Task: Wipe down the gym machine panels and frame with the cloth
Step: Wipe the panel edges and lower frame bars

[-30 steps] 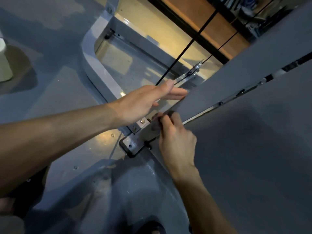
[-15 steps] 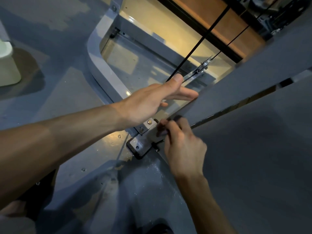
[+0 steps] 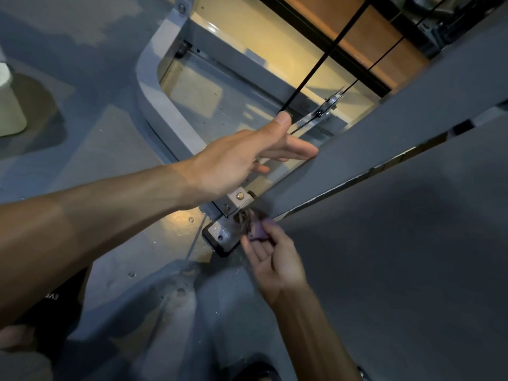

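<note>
A grey machine panel [image 3: 379,149] slants from the top right down to a bolted foot plate [image 3: 220,235] on the floor. My right hand [image 3: 272,259] pinches a small purple cloth [image 3: 258,229] against the panel's lower corner, just above the foot plate. My left hand [image 3: 242,160] reaches over from the left with straight fingers, its fingertips touching the panel's upper edge. A second grey panel [image 3: 412,257] fills the right side.
A curved grey frame rail [image 3: 162,105] borders a lit floor opening behind the panel. Two black cables [image 3: 310,70] run down to a metal pulley bracket [image 3: 327,105]. A pale cylinder [image 3: 8,105] stands at the far left. My foot in a dark sandal [image 3: 41,320] is at bottom left.
My right hand has slid down and turned, so the purple cloth now shows between its fingers. My left hand stays stretched out against the panel edge. The view has shifted slightly.
</note>
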Tool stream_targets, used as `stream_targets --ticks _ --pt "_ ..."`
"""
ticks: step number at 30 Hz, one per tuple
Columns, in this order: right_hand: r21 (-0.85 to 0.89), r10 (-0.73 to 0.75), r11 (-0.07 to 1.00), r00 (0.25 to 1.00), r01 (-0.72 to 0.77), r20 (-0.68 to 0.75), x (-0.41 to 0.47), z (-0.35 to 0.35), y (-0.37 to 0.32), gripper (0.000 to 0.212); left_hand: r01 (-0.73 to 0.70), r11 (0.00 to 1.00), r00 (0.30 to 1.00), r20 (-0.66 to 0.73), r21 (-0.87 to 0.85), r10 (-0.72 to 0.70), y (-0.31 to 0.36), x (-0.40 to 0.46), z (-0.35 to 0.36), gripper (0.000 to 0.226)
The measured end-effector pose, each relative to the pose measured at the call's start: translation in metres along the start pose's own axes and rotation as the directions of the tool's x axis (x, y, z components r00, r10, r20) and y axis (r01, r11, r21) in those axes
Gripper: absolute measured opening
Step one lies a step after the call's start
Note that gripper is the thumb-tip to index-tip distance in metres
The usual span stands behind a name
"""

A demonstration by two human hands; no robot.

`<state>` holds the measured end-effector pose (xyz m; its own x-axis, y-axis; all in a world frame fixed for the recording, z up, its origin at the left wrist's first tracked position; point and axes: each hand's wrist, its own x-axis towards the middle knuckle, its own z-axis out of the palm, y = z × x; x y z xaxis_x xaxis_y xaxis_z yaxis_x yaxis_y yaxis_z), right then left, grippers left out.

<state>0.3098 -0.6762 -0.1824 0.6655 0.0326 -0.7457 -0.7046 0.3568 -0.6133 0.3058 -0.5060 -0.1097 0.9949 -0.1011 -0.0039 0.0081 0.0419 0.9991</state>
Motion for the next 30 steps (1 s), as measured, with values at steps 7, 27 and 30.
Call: stream_targets --ticks 7,27,30 --pt "0.171 -0.133 0.978 0.989 0.119 0.071 -0.012 0.019 -0.005 0.005 -0.005 1.000 1.000 0.019 0.007 0.005 0.002 -0.003 0.000 0.066" --pt "0.158 -0.251 0.959 0.965 0.237 0.079 -0.032 0.027 -0.012 0.028 -0.009 0.998 0.999 0.038 0.069 0.006 0.004 -0.005 -0.005 0.068" --pt "-0.148 -0.504 0.846 0.859 0.512 0.094 -0.042 0.019 -0.015 0.004 0.032 0.997 0.999 0.023 0.070 -0.034 -0.002 -0.007 -0.008 0.070"
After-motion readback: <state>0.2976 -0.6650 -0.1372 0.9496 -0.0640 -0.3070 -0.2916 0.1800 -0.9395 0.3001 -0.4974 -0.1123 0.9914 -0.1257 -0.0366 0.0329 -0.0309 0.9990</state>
